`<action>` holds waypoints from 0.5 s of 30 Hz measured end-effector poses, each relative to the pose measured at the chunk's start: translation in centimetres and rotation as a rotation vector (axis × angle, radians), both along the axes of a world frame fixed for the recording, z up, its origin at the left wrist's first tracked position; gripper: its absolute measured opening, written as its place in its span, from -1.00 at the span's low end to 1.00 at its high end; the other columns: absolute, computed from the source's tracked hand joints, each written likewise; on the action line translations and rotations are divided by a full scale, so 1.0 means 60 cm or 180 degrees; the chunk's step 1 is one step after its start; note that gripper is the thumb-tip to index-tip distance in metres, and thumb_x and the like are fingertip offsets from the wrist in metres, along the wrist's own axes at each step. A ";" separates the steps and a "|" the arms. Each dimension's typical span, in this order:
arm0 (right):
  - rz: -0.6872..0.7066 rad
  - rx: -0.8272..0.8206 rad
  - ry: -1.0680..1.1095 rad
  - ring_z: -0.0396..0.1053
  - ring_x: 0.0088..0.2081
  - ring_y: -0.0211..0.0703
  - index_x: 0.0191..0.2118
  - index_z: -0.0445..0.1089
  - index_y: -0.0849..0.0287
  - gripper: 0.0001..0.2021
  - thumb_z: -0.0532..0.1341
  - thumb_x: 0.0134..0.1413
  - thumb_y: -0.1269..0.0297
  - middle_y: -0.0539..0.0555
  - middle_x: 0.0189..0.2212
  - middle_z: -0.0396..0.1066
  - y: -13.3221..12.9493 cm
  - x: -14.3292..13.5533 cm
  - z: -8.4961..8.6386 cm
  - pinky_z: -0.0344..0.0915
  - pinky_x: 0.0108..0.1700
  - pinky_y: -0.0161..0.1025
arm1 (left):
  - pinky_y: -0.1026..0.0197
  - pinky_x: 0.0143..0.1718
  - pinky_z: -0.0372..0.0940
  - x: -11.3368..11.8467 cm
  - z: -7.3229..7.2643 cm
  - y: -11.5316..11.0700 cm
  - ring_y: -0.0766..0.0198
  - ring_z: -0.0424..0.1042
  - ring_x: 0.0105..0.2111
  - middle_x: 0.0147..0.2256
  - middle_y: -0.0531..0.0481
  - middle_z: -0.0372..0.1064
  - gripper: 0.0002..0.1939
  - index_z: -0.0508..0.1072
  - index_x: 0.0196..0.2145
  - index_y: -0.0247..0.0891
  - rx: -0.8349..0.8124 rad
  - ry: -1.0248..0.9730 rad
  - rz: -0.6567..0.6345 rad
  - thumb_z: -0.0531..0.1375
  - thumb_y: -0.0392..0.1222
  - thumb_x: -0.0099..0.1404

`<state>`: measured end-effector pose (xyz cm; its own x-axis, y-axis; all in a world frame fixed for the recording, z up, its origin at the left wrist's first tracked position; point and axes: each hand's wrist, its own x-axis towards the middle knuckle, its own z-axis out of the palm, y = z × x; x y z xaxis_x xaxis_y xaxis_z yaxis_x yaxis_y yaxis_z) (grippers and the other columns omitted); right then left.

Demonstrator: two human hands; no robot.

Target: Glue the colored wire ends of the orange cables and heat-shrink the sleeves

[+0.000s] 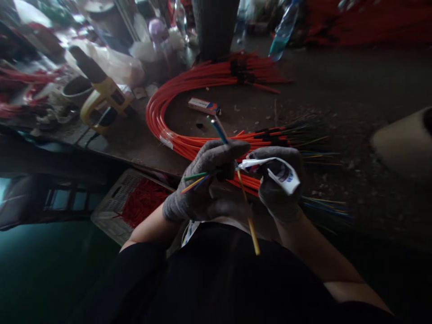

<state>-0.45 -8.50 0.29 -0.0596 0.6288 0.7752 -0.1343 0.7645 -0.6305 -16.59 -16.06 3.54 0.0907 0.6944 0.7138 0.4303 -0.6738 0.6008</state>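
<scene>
left hand (205, 180) grips thin coloured wires (195, 181) (gloved); right hand (278, 189) pinches white label (280, 171).

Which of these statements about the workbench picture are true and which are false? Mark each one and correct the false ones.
1. Both hands wear grey gloves. True: the left hand and the right hand are both gloved.
2. The right hand holds a white wrapper with blue print. True: the white wrapper sits in its fingers.
3. The left hand is empty. False: it grips thin coloured wires.
4. The orange cable bundle lies straight along the bench. False: it curves in a loop.
5. A yellow and black tool lies on the bench to the left. True.
6. The crate below the bench holds blue pieces. False: they are red.
</scene>
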 end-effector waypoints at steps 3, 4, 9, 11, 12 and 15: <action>-0.0281 0.0356 -0.0132 0.51 -0.26 -0.17 -0.19 0.50 0.10 -0.86 0.18 0.35 0.26 0.05 -0.29 0.53 0.024 0.006 -0.001 0.47 -0.21 -0.19 | 0.24 -0.31 0.44 -0.002 0.030 0.029 0.30 0.48 -0.32 -0.09 -0.11 0.49 -0.39 0.47 0.06 -0.19 0.0123 -0.0108 -0.0017 0.34 0.28 0.22; -0.0319 0.0338 -0.0086 0.52 -0.27 -0.17 -0.20 0.50 0.10 -0.86 0.19 0.34 0.25 0.05 -0.29 0.53 0.034 0.005 0.001 0.47 -0.19 -0.19 | 0.27 -0.33 0.43 -0.002 0.040 0.042 0.32 0.48 -0.35 -0.17 -0.06 0.52 -0.53 0.52 -0.03 -0.21 0.0114 -0.0171 0.0067 0.33 0.17 0.28; -0.0236 0.0263 -0.0102 0.52 -0.30 -0.16 -0.23 0.47 0.08 -0.87 0.20 0.33 0.22 0.02 -0.31 0.53 0.061 0.001 0.017 0.48 -0.22 -0.17 | 0.34 -0.48 0.30 -0.002 0.078 0.116 0.44 0.37 -0.57 -0.53 0.10 0.42 -0.84 0.56 -0.29 -0.28 -0.0177 -0.0287 -0.0067 0.21 -0.18 0.41; -0.0579 0.0760 -0.0484 0.51 -0.25 -0.13 -0.19 0.48 0.05 -0.87 0.17 0.33 0.27 0.04 -0.28 0.54 0.059 0.005 0.020 0.46 -0.16 -0.11 | 0.34 -0.53 0.25 -0.003 0.083 0.136 0.45 0.33 -0.59 -0.56 0.09 0.38 -0.78 0.52 -0.39 -0.30 -0.0179 -0.0328 -0.0170 0.21 -0.17 0.40; -0.0740 0.1063 -0.0746 0.51 -0.20 -0.09 -0.16 0.49 0.03 -0.87 0.18 0.31 0.29 0.05 -0.25 0.55 0.057 0.007 0.020 0.44 -0.09 -0.06 | 0.34 -0.55 0.22 -0.003 0.084 0.143 0.46 0.32 -0.60 -0.56 0.09 0.37 -0.75 0.49 -0.43 -0.31 -0.0153 -0.0374 -0.0189 0.22 -0.17 0.40; -0.0714 0.1235 -0.1082 0.50 -0.14 -0.03 -0.11 0.50 -0.02 -0.86 0.22 0.27 0.27 0.05 -0.21 0.55 0.057 0.008 0.012 0.38 0.03 0.03 | 0.36 -0.59 0.18 -0.006 0.083 0.152 0.48 0.30 -0.62 -0.58 0.08 0.36 -0.69 0.43 -0.50 -0.32 -0.0171 -0.0508 -0.0159 0.23 -0.14 0.39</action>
<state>0.01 -5.07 1.02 -0.2442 0.3276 0.9127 0.2198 0.9354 -0.2769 -16.92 -6.93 8.50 0.0144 0.7295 0.6838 0.2933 -0.6569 0.6946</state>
